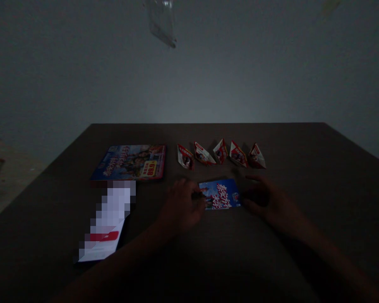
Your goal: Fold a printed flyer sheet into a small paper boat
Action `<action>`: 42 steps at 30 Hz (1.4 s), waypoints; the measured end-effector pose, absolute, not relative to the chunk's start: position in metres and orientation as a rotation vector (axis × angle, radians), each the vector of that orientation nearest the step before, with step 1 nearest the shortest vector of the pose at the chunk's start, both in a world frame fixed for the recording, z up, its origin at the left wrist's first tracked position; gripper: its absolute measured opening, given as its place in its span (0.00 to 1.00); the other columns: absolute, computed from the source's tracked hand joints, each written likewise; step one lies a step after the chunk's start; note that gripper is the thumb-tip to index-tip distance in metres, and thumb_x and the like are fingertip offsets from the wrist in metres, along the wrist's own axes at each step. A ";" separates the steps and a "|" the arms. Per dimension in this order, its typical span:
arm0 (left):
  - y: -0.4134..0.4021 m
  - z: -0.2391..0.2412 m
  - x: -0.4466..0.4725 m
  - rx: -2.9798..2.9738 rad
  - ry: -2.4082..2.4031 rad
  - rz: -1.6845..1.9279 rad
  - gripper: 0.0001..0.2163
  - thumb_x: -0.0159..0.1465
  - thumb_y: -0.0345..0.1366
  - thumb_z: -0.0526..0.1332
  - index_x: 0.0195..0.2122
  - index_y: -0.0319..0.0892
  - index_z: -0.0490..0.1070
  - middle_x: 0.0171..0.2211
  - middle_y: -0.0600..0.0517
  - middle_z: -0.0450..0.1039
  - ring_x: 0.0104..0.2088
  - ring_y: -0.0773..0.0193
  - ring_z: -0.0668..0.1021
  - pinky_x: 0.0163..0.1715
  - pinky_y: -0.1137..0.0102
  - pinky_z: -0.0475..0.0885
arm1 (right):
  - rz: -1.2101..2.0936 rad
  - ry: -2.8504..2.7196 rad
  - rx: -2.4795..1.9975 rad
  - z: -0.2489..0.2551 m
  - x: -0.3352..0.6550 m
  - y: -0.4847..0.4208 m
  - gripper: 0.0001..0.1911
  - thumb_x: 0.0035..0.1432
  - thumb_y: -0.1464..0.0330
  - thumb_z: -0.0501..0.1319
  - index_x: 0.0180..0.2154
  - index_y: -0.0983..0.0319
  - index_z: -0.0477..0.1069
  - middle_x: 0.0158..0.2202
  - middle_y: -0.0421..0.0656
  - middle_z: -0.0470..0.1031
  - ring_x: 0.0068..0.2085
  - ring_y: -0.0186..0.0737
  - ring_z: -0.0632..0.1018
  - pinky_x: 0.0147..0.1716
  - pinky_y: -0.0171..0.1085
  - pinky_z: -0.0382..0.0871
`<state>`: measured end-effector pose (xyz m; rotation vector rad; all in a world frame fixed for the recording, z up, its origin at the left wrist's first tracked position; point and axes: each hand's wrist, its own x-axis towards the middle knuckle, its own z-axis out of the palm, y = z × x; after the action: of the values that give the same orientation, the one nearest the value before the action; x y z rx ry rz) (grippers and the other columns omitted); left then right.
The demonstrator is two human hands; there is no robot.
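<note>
Blue flyer (220,194) lies flat, near-centre on table (303,143), near side of five folded paper boats (221,153). Left hand (181,206) pinches its left edge, right hand (267,201) its right edge. Align edges squarely, crease firmly.

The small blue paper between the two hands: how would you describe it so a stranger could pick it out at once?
On the dark brown table, look just below the row of five folded red-and-white paper boats. There the left hand and right hand flank a small blue leaflet, lying flat. Unlike the boats it is unfolded, and it is far smaller than the colourful flyer to its left.
</note>
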<state>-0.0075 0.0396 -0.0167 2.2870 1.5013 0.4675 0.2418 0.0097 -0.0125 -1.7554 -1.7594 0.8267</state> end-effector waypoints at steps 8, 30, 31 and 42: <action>0.027 -0.027 -0.001 2.244 1.541 0.721 0.21 0.58 0.35 0.60 0.52 0.41 0.59 0.50 0.45 0.66 0.51 0.53 0.67 0.50 0.57 0.61 | 0.729 -1.817 -1.632 -0.016 0.231 0.007 0.27 0.56 0.64 0.58 0.57 0.60 0.58 0.45 0.48 0.77 0.45 0.46 0.78 0.44 0.46 0.72; 0.008 -0.010 -0.002 2.252 0.849 1.026 0.11 0.61 0.31 0.57 0.45 0.42 0.65 0.42 0.47 0.70 0.42 0.62 0.73 0.42 0.67 0.69 | 0.185 -2.297 -1.157 -0.003 0.223 0.002 0.08 0.58 0.72 0.58 0.38 0.56 0.74 0.43 0.44 0.77 0.47 0.45 0.74 0.45 0.47 0.66; 0.011 -0.012 -0.001 2.213 0.972 1.066 0.09 0.62 0.31 0.56 0.43 0.42 0.66 0.40 0.48 0.70 0.42 0.62 0.73 0.42 0.67 0.69 | 0.199 -2.321 -1.161 -0.003 0.224 0.003 0.09 0.58 0.72 0.57 0.38 0.56 0.74 0.44 0.44 0.77 0.47 0.46 0.74 0.45 0.47 0.66; 0.026 -0.029 0.005 2.294 1.348 0.681 0.04 0.62 0.32 0.58 0.35 0.42 0.72 0.32 0.52 0.73 0.36 0.61 0.72 0.37 0.65 0.63 | 0.215 -2.517 -1.168 -0.010 0.222 0.000 0.10 0.55 0.75 0.59 0.40 0.60 0.72 0.45 0.47 0.74 0.47 0.46 0.72 0.46 0.47 0.64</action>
<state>0.0053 0.0258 -0.0292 2.2945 1.3479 0.6813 0.2219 -0.0001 -0.0104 -1.1675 -2.5169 0.2148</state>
